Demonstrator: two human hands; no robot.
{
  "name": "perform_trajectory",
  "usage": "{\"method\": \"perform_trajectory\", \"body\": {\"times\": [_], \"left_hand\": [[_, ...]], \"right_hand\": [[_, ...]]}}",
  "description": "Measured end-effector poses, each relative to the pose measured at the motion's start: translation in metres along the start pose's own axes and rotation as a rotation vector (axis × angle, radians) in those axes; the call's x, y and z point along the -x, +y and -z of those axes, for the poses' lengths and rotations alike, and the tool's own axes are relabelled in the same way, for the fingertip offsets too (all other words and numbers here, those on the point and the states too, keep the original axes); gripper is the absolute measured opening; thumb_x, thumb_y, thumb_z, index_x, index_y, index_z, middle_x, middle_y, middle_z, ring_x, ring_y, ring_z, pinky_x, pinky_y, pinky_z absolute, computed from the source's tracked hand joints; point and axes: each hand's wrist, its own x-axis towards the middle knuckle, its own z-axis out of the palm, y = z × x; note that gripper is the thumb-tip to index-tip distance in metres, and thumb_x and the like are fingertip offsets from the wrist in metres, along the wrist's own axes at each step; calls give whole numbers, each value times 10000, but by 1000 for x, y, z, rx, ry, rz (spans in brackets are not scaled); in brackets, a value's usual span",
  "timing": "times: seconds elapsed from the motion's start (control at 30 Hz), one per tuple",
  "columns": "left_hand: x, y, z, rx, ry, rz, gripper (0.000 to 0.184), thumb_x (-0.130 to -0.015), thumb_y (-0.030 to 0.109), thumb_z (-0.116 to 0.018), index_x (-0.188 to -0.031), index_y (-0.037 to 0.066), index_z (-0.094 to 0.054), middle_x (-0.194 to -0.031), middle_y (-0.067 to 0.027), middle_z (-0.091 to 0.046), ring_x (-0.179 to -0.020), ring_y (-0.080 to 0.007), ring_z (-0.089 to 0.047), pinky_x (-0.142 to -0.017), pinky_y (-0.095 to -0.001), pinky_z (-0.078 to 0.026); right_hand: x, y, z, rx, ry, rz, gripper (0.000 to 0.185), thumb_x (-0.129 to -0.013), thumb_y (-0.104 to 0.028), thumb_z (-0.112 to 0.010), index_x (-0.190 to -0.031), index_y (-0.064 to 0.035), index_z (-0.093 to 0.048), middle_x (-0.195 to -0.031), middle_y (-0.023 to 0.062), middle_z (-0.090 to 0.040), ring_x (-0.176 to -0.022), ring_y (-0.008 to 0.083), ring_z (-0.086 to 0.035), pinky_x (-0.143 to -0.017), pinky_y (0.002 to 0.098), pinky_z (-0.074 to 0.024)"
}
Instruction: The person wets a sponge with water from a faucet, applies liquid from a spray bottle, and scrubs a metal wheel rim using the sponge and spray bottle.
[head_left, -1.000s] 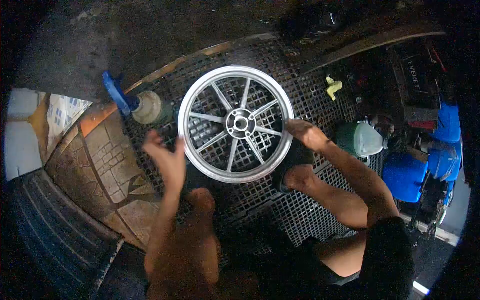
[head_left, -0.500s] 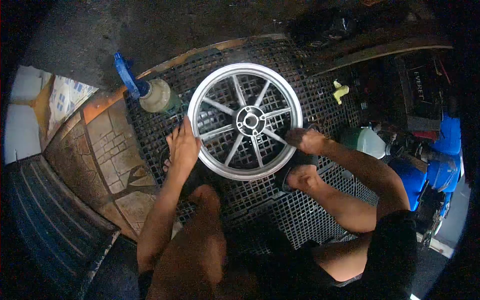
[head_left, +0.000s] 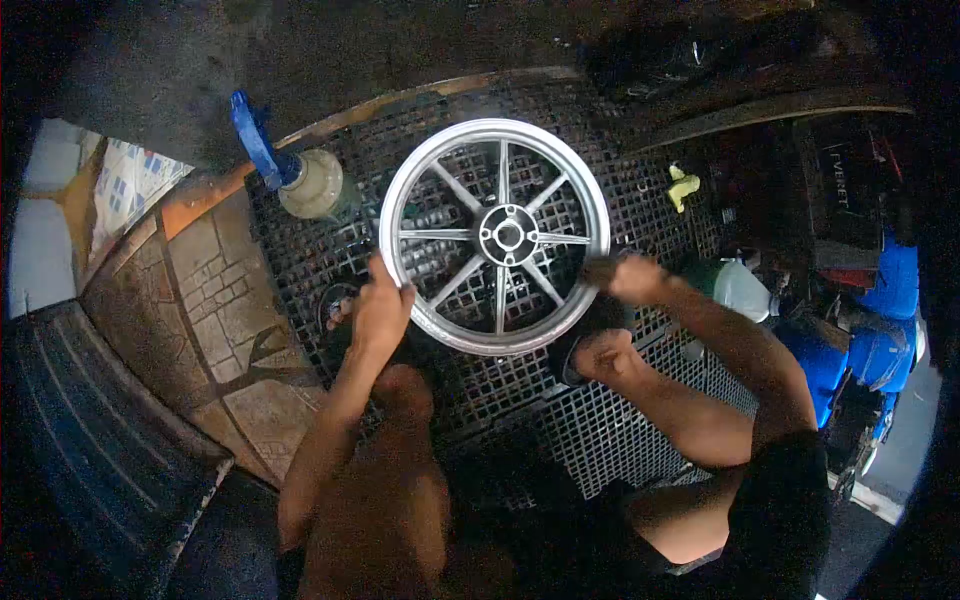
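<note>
A silver spoked wheel rim (head_left: 504, 127) rests on the black plastic grating, its hub at the centre. My left hand (head_left: 382, 312) is closed on the rim's lower left edge. At the rim's lower right edge, my right hand (head_left: 638, 279) is wrapped round a dark object (head_left: 600, 272), perhaps a brush or pad, pressed against the metal. Motion blurs this object and the fingers. My feet are on the grating below the rim, one on either side.
A spray bottle with a blue head (head_left: 256, 145) stands left of the rim. A yellow-green piece (head_left: 683, 187) lies at the right, above a pale green container (head_left: 742, 289) and blue containers (head_left: 885, 350). A ridged dark panel (head_left: 105, 450) is at lower left.
My left hand has come from the air beside the rim onto its edge. The spokes have turned. My right hand has shifted slightly along the right edge, and the view has moved a little.
</note>
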Motion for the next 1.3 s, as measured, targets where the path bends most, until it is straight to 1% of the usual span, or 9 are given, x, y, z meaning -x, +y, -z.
{"method": "perform_trajectory", "body": {"times": [0.23,0.4,0.57,0.87,0.97,1.07,1.17,1.23,1.3], "left_hand": [[18,-24,-50,624,-183,189,649,-910,74,-629,-1358,-31,-171,-840,-253,-675,-610,-320,-704,-504,-417,-562],[14,-9,-45,561,-93,135,609,-925,76,-585,-1354,-26,-165,-725,-208,-674,-591,-303,-701,-500,-401,-566],[10,-4,-39,401,-98,186,678,-925,90,-579,-1416,-36,-128,-698,-206,-663,-586,-300,-695,-536,-418,-561],[-18,-22,-36,259,-5,122,772,-876,132,-610,-1472,-38,-151,-800,-290,-661,-776,-477,-653,-695,-552,-498],[-25,-5,-16,179,110,66,654,-898,129,-593,-1428,-29,-245,-822,-291,-662,-788,-469,-657,-698,-552,-491],[-33,-2,-12,280,229,129,527,-938,173,-585,-1353,-34,-332,-887,-298,-659,-855,-474,-648,-749,-524,-490],[-31,-12,-37,291,358,-32,608,-907,167,-648,-1348,-88,-315,-1117,-353,-594,-1020,-509,-593,-894,-502,-456],[-12,-17,-57,153,457,-217,718,-891,146,-662,-1423,-76,-234,-1142,-365,-577,-1024,-516,-591,-890,-505,-462],[-2,-9,-46,351,55,146,792,-898,139,-627,-1479,-53,-124,-1053,-360,-617,-946,-504,-627,-818,-511,-495]], "right_hand": [[20,-52,21,-290,375,91,385,-931,-146,-552,-1288,0,-547,-1281,194,-588,-1137,312,-611,-998,368,-487],[16,-136,1,-443,197,-77,473,-849,-117,-602,-1316,-59,-545,-1253,174,-607,-1187,324,-584,-1033,386,-462],[20,-22,40,-158,309,261,412,-884,-132,-574,-1288,-55,-564,-1305,158,-579,-1207,311,-565,-1024,404,-480],[15,10,9,-187,154,-70,334,-903,-83,-555,-1228,-23,-609,-1256,164,-623,-1172,303,-600,-1011,413,-472],[20,-70,61,-243,507,14,371,-835,-43,-582,-1203,-21,-621,-1216,164,-643,-1178,300,-601,-1010,415,-478],[-24,-169,-25,-890,395,-173,509,-856,71,-476,-1358,-8,-488,-1444,174,-462,-1325,306,-471,-1162,392,-319],[-73,-259,38,-638,757,-63,531,-913,11,-407,-1442,-27,-397,-1543,122,-350,-1433,247,-324,-1201,387,-251],[-76,-256,38,-403,635,-48,533,-924,-21,-404,-1456,-38,-381,-1560,114,-320,-1444,242,-303,-1208,387,-231],[-52,-235,42,-517,602,63,534,-934,-70,-404,-1467,-51,-371,-1565,113,-309,-1450,239,-289,-1215,396,-217]]}}
